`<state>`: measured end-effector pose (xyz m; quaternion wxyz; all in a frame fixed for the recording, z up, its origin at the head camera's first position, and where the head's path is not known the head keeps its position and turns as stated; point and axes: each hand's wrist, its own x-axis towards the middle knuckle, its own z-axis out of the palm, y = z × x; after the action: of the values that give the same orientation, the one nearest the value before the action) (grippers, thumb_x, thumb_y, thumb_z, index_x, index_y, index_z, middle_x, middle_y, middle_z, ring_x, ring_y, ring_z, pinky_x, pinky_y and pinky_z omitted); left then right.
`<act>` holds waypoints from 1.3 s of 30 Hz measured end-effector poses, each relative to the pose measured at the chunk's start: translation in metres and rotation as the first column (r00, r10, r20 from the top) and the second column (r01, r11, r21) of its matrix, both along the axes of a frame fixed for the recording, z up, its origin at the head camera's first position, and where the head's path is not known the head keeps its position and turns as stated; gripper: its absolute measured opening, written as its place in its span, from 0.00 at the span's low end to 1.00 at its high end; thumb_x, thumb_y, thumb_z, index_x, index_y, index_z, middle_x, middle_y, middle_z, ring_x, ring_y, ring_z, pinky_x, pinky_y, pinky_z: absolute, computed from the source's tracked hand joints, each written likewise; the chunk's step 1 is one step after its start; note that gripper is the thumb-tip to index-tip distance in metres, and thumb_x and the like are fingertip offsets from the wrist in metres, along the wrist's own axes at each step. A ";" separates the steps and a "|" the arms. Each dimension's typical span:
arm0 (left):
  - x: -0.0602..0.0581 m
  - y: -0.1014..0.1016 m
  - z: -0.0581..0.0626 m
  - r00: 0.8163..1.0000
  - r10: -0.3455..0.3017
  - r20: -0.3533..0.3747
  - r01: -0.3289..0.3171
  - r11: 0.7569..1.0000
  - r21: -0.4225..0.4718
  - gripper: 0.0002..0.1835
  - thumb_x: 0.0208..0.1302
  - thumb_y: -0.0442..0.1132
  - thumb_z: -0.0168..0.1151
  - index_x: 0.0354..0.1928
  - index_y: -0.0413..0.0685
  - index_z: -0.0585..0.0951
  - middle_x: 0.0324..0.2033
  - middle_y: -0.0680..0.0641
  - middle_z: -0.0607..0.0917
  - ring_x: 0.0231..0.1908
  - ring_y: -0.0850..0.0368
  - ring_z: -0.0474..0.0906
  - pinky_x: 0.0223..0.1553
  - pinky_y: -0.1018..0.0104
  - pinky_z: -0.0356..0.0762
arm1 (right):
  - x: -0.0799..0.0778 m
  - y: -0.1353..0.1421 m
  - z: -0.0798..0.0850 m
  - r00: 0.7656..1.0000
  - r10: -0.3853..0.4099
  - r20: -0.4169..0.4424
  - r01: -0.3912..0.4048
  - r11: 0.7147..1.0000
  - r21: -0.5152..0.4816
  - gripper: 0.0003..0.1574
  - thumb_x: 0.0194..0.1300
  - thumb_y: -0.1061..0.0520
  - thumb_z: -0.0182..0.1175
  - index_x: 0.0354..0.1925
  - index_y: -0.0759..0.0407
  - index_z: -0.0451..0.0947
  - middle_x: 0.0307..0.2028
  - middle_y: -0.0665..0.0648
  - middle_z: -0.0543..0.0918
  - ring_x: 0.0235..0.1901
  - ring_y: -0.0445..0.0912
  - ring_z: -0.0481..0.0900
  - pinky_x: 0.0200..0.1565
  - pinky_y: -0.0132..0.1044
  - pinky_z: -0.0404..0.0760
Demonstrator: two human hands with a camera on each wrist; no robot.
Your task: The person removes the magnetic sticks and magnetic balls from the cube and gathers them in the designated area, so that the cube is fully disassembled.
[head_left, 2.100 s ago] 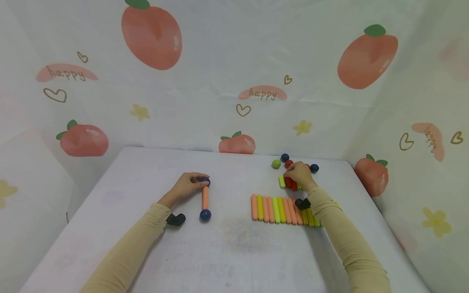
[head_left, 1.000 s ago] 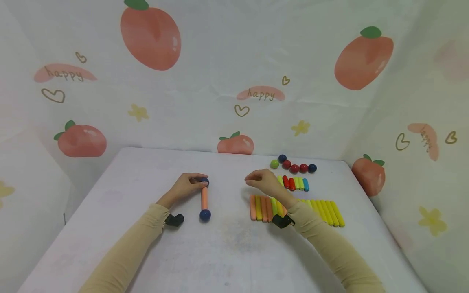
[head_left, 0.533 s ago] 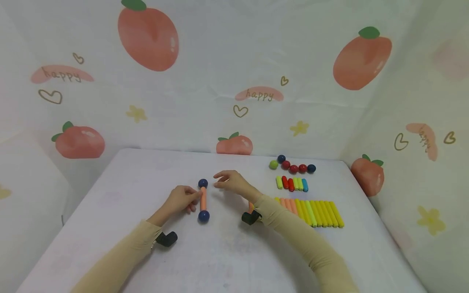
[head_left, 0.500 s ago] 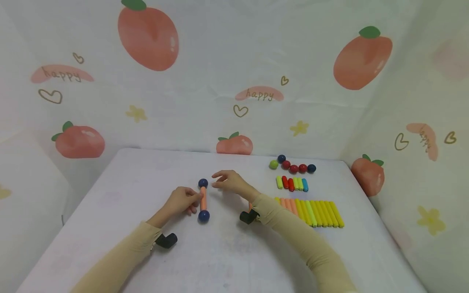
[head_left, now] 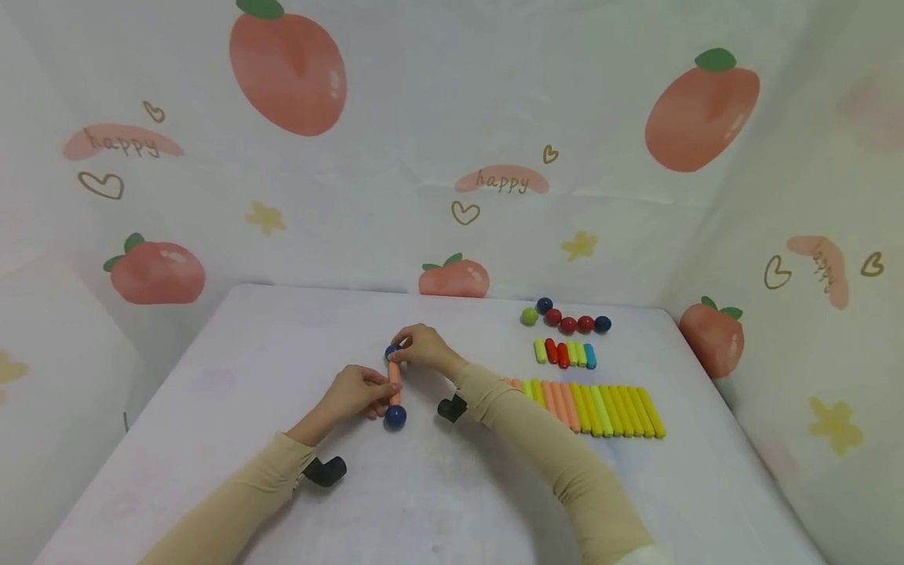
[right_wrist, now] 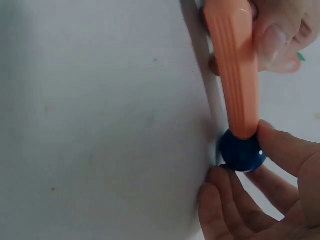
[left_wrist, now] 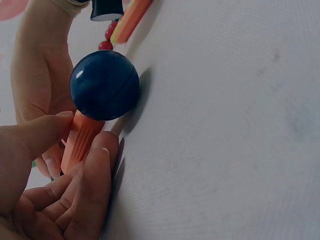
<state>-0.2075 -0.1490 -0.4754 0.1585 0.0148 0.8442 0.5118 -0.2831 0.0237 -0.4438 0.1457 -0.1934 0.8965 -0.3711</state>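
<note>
An orange ribbed rod (head_left: 395,377) joins two dark blue balls and lies pointing away from me on the white table. My left hand (head_left: 352,392) pinches the rod between thumb and fingers, close to the near blue ball (head_left: 395,417). That ball fills the middle of the left wrist view, with the rod (left_wrist: 80,137) running behind it. At the far end, my right hand (head_left: 427,350) holds the other blue ball (right_wrist: 243,154) between thumb and fingers. In the head view the right fingers partly cover this far ball.
Right of the hands lies a row of long orange, yellow and green rods (head_left: 607,410), partly behind the right sleeve. Short rods in green, red and blue (head_left: 563,355) sit beyond it. Loose red, blue and green balls (head_left: 568,324) rest near the table's back edge.
The right hand has come leftward from the short rods to the far ball. My left hand has let go of that ball and slid down the rod towards the near one.
</note>
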 end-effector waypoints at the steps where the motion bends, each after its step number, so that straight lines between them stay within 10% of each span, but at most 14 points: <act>1: 0.000 0.000 0.000 1.000 0.004 0.002 -0.004 1.000 0.002 0.21 0.63 0.46 0.69 0.45 0.32 0.83 0.24 0.46 0.89 0.20 0.62 0.81 0.24 0.68 0.82 | 0.000 0.000 0.000 1.000 0.000 -0.006 0.000 1.000 0.010 0.16 0.61 0.54 0.69 0.46 0.59 0.83 0.36 0.56 0.87 0.30 0.40 0.80 0.33 0.30 0.77; 19: 0.016 0.016 -0.003 1.000 -0.019 -0.025 0.023 0.987 0.161 0.21 0.63 0.38 0.67 0.52 0.28 0.80 0.38 0.37 0.90 0.33 0.58 0.88 0.35 0.64 0.86 | 0.027 0.028 0.018 0.993 -0.068 -0.101 0.050 0.984 -0.172 0.19 0.63 0.55 0.68 0.50 0.60 0.82 0.44 0.60 0.87 0.41 0.48 0.86 0.38 0.32 0.82; 29: 0.019 0.029 0.010 0.987 -0.091 -0.132 0.104 0.991 0.089 0.20 0.60 0.40 0.70 0.50 0.32 0.84 0.34 0.40 0.91 0.31 0.60 0.87 0.34 0.66 0.85 | 0.043 0.060 0.029 0.977 -0.170 -0.127 0.136 0.962 -0.237 0.19 0.61 0.59 0.69 0.51 0.60 0.82 0.45 0.60 0.88 0.40 0.50 0.88 0.40 0.36 0.85; 39: 0.026 0.029 0.003 0.984 -0.093 -0.150 0.115 0.984 0.138 0.20 0.59 0.41 0.72 0.49 0.33 0.84 0.32 0.42 0.90 0.29 0.63 0.85 0.33 0.69 0.83 | 0.007 0.145 0.047 0.928 -0.340 -0.152 0.308 0.930 -0.200 0.23 0.63 0.55 0.69 0.54 0.60 0.80 0.51 0.62 0.86 0.48 0.54 0.85 0.50 0.44 0.85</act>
<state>-0.1818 -0.1199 -0.4719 0.1225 0.1073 0.8117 0.5609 -0.2764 0.1683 -0.3968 -0.0183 -0.0875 0.8901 -0.4468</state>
